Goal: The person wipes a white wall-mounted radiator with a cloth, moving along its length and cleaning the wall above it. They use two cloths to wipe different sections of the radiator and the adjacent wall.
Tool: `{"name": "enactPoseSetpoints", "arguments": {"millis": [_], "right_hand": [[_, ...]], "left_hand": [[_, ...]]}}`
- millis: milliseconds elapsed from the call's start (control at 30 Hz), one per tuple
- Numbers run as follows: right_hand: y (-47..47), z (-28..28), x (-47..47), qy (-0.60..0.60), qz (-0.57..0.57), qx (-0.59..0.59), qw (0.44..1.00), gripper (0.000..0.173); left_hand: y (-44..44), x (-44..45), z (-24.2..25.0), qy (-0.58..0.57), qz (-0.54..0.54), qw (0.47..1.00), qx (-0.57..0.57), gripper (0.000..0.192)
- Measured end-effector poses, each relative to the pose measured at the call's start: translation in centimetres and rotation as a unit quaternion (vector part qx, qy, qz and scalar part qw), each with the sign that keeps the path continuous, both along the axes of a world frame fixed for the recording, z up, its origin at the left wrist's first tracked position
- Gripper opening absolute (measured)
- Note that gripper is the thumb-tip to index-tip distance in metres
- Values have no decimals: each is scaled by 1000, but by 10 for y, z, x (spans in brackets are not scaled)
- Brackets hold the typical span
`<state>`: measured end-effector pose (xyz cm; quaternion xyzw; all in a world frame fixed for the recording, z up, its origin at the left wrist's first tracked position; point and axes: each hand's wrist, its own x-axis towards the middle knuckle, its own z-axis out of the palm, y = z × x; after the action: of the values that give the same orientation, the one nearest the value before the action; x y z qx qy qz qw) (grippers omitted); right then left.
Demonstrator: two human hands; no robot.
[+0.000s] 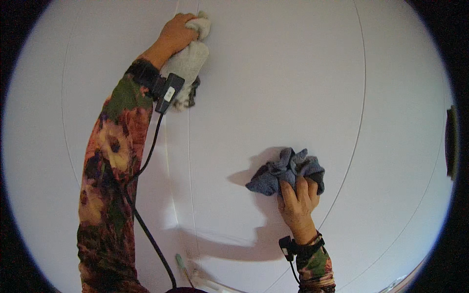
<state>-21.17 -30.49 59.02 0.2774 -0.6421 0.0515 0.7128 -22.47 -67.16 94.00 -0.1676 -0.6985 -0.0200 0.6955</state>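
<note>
My left hand [179,33] is raised near the top, gripping a whitish cloth [190,60] that hangs below the fingers against the pale wall panel [263,91]. Dark patches show at the lower end of that cloth. Lower down on the right, my right hand [298,205] presses a crumpled blue-grey cloth [285,170] to the panel, fingers spread over its lower edge. Both forearms wear flowered sleeves [110,175], and each wrist carries a strapped black device with a cable.
A vertical corner line [170,183] runs down the wall left of centre, and thin seams [364,84] divide the panels. At the bottom stands a thin stick with a green end [179,260]. A dark object [450,143] juts in at the far right.
</note>
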Motion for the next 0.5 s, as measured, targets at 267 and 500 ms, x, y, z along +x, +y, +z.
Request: {"name": "enactPoseSetpoints", "arguments": {"millis": [267, 500], "right_hand": [[0, -3, -3, 5, 15, -3, 1000, 41], [-3, -3, -2, 23, 0, -5, 1000, 38]], "left_hand": [[14, -10, -376, -191, -10, 973, 130, 64], [24, 53, -595, -350, -77, 911, 205, 54]]}}
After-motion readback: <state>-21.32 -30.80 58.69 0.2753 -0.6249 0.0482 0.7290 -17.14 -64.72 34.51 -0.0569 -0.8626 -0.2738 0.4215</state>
